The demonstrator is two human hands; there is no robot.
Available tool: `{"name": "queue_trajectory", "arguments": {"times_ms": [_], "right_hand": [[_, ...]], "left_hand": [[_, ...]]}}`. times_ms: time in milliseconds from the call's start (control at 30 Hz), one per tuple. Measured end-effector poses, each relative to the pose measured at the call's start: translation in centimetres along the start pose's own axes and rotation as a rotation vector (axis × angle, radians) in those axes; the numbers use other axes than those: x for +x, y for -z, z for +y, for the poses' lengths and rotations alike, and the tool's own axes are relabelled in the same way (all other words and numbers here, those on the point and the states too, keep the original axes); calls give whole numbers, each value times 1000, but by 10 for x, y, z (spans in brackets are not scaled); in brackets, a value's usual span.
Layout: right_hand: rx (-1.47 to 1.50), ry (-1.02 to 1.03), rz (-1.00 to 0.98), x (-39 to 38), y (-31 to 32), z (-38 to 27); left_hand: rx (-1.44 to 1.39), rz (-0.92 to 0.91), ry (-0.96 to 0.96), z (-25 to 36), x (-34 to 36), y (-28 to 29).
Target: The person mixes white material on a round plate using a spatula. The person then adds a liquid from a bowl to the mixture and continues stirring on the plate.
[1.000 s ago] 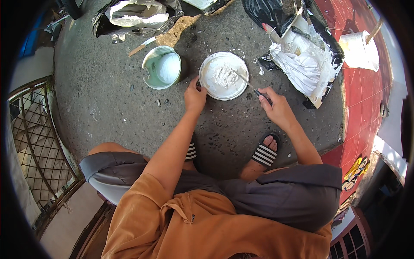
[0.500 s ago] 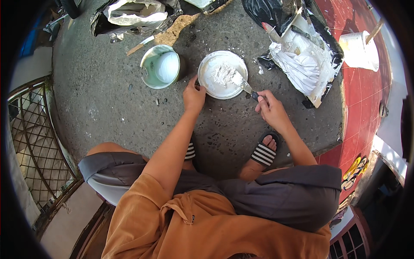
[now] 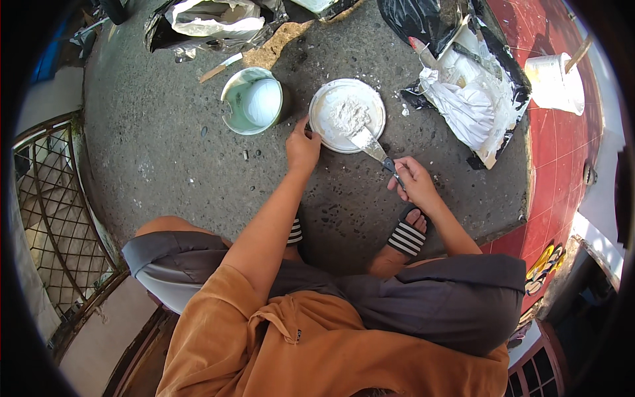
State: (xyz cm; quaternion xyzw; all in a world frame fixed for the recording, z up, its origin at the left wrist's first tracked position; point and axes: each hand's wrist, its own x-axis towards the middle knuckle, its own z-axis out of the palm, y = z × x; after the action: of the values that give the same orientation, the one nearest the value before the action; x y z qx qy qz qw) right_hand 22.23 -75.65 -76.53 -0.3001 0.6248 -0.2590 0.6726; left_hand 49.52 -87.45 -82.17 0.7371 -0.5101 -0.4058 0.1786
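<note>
A shallow round white pan (image 3: 325, 130) sits on the concrete in front of me, with a heap of white powder (image 3: 348, 116) in its middle. My left hand (image 3: 303, 152) is closed on the pan's near left rim, thumb and fingers at the edge. In my right hand (image 3: 415, 182) is the dark handle of a putty knife (image 3: 369, 147). Its blade reaches over the near right rim, white-coated, with the tip at the powder's lower edge. Just left of the pan stands a greenish bucket (image 3: 235, 120) with a chipped rim and something white inside.
Behind the bucket lies a knife with a wooden handle (image 3: 213, 73). An opened bag (image 3: 218, 25) is at the far left. White cloth-like sacking (image 3: 463, 109) and black plastic (image 3: 413, 23) lie at the right. A white pail (image 3: 554, 83) holding a stick stands on red tiles (image 3: 559, 152).
The putty knife's blade has swung down toward me, from the powder's right side to its lower edge. My right hand has come slightly nearer; my left stays on the rim.
</note>
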Motion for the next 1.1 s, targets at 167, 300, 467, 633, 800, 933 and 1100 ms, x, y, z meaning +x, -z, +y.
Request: {"name": "queue_trajectory", "arguments": {"times_ms": [167, 300, 467, 633, 800, 933, 1100], "right_hand": [[197, -5, 46, 7, -24, 22], [242, -4, 39, 10, -32, 17], [214, 38, 46, 17, -32, 6], [89, 93, 56, 17, -25, -11], [-152, 121, 111, 4, -11, -42], [-660, 607, 360, 2, -12, -48], [-1042, 661, 363, -10, -22, -41]], "left_hand": [[-17, 4, 2, -2, 0, -2], [61, 54, -83, -14, 3, -4], [30, 44, -87, -16, 4, -7], [19, 50, -101, -14, 4, -4], [-37, 13, 0, -4, -1, 0], [-48, 17, 14, -2, -1, -1], [-36, 25, 15, -4, 0, -1]]}}
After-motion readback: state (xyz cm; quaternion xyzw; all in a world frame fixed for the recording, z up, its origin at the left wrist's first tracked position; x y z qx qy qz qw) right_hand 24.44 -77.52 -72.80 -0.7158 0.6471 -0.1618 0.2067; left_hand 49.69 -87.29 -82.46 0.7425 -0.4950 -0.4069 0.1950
